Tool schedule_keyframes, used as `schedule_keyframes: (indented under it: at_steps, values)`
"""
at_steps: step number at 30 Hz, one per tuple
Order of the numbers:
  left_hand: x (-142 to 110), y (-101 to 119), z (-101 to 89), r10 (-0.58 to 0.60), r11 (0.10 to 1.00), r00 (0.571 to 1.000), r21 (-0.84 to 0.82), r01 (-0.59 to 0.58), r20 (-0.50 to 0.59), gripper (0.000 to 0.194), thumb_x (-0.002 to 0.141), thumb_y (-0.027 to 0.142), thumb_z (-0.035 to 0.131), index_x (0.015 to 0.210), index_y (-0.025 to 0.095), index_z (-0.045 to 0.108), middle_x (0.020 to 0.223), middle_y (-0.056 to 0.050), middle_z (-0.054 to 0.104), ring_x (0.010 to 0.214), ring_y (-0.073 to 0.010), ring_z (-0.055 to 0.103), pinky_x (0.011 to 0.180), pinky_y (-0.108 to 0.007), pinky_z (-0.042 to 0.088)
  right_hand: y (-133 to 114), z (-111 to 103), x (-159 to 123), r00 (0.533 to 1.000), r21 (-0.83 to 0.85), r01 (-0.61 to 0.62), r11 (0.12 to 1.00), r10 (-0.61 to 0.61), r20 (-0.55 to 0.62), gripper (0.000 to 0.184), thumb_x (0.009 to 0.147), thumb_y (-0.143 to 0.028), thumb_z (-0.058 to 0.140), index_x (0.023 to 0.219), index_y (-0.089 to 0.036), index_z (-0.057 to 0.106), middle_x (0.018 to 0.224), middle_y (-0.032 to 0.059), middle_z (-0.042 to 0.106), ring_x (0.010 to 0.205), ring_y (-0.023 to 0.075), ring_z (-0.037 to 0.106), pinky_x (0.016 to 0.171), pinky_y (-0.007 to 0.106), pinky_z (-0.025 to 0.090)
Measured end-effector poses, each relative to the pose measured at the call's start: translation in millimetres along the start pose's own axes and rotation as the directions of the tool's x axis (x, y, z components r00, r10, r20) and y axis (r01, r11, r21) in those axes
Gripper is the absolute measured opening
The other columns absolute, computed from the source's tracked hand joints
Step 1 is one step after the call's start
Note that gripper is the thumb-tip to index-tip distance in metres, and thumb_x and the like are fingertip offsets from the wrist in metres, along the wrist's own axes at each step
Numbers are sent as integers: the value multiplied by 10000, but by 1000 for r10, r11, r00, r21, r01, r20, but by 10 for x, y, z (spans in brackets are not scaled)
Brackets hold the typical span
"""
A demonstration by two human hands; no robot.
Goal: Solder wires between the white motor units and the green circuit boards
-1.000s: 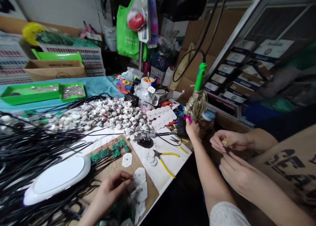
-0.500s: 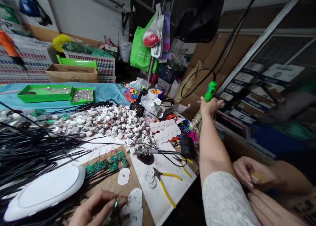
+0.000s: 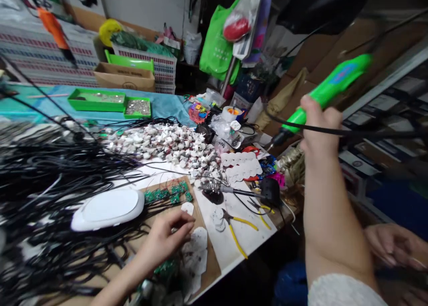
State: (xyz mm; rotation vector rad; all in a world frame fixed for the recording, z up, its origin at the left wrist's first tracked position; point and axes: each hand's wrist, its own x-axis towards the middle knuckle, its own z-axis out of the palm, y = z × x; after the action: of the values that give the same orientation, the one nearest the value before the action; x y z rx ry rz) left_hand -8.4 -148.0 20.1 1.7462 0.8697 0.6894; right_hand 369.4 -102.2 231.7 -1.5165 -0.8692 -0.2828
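My right hand (image 3: 319, 130) grips a green electric screwdriver (image 3: 346, 76), raised over the right side of the table. Its black tip points down and left; a dark cable crosses in front of it. My left hand (image 3: 167, 235) hovers at the cardboard sheet (image 3: 210, 270) with its fingers pinched; whatever may be between them is hidden. Just right of those fingers lie several white plastic plates (image 3: 199, 252), overlapping. Another white plate (image 3: 187, 208) lies beyond the fingers, close to small green circuit boards (image 3: 175, 193). More green boards (image 3: 165, 266) sit partly hidden below my left wrist.
Yellow-handled cutters (image 3: 236, 234) and a soldering iron (image 3: 234, 190) in a coil holder lie right of the cardboard. A heap of white parts (image 3: 167, 143) spreads behind. Black cables (image 3: 36, 176) and a white oval case (image 3: 109, 209) fill the left. A co-worker's hand (image 3: 394, 246) is at lower right.
My right hand rose from beside the pink item to the hanging electric screwdriver, took hold of it, and tilted its tip toward the table. My left hand stays near the white plates. The view has shifted.
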Motion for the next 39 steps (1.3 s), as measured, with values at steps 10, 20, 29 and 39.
schedule_keyframes:
  at_steps: [10,20,29,39]
  values:
    - [327,343,-11,754,648,621,399,-648,-216,74,946,160,626,979,185,688,854,-44,757,758,-136,710,701,-227,572,-479,625,-1701,743,154,-446,882,269,614,502,607,-640,812,693,-196,594,604,-46,515,568,105,418,504,246,339]
    - [424,598,-15,893,450,373,506,-736,-253,85,925,142,671,1004,171,663,797,-32,749,698,-127,698,679,-221,568,-551,584,-1625,708,266,-554,789,278,650,567,556,-676,862,677,-207,568,581,-64,430,541,98,377,492,258,330]
    - [481,633,21,884,468,382,485,-739,-270,77,931,153,670,1001,184,663,806,-31,757,725,-134,724,685,-228,577,-531,520,-1632,654,291,-613,734,264,709,540,555,-621,887,724,-182,620,625,-47,507,582,103,448,513,239,353]
    - [515,606,19,894,448,373,502,-740,-248,83,926,157,675,1003,180,656,804,-35,745,720,-135,710,679,-232,572,-486,556,-1638,644,292,-615,732,253,722,532,588,-635,863,748,-192,617,631,-38,518,612,126,478,540,253,364]
